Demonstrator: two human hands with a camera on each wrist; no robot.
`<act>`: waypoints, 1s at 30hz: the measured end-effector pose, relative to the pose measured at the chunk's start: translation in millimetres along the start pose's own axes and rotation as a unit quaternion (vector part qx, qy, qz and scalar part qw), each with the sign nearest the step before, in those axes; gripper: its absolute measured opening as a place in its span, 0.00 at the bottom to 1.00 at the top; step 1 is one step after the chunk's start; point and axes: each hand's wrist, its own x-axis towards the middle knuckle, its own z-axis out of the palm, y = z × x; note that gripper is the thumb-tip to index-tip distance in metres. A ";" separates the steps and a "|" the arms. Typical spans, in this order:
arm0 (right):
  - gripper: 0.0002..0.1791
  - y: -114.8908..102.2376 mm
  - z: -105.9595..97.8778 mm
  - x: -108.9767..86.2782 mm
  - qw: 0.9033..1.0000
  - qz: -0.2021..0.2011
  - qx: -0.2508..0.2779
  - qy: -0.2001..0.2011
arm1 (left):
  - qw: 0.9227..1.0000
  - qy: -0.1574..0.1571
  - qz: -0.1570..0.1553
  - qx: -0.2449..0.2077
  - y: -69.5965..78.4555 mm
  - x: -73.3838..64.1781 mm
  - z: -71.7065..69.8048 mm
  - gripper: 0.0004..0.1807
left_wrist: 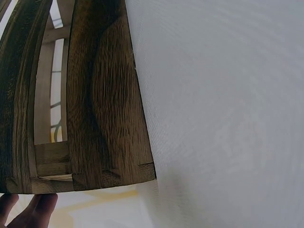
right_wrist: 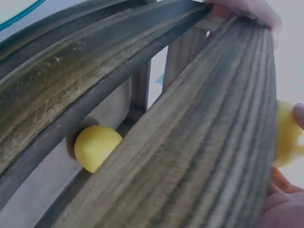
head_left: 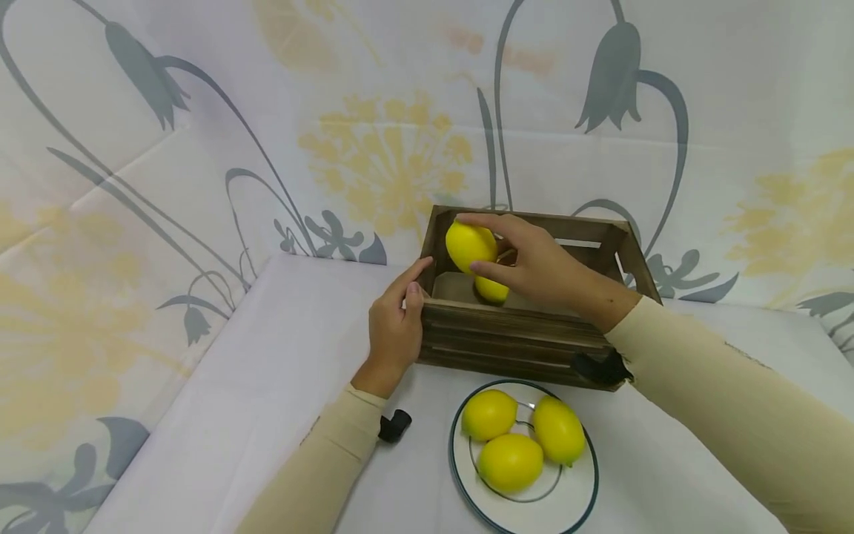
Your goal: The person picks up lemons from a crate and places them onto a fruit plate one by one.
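My right hand [head_left: 540, 263] pinches a lemon [head_left: 468, 246] between thumb and fingers, over the left end of a dark wooden slatted crate [head_left: 514, 345]. Below it, partly covered by the held fruit, a second lemon [head_left: 491, 289] lies on the crate floor; the right wrist view also shows this lower lemon [right_wrist: 97, 147] through the slats. My left hand [head_left: 395, 326] grips the crate's left end, thumb near the front corner. In the left wrist view only some fingertips [left_wrist: 45, 206] appear at the crate's end.
In front of the crate stands a white plate [head_left: 577, 504] with a dark rim, bearing three lemons [head_left: 511, 463]. A white cloth [head_left: 300, 319] covers the table. Behind rises a flower-patterned fabric backdrop [head_left: 400, 59]. Black straps show at both wrists.
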 end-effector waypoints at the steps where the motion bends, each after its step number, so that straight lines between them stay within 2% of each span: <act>1: 0.37 -1.5 -0.3 -1.8 1.000 -0.007 -0.004 0.007 | 1.000 -0.001 -0.001 0.000 0.0 -0.1 0.0 0.27; 12: 0.38 -21.1 3.6 -39.0 0.997 -0.063 -0.017 0.035 | 1.000 -0.002 0.000 0.000 -0.9 -0.6 1.0 0.29; 19: 0.38 -28.6 7.5 -56.4 0.995 -0.088 -0.014 0.050 | 1.000 -0.003 -0.014 0.004 -0.5 -1.3 0.2 0.28; 30: 0.36 -37.5 8.8 -88.8 0.996 -0.070 -0.009 0.055 | 1.000 0.000 -0.011 0.007 1.0 -0.3 1.2 0.27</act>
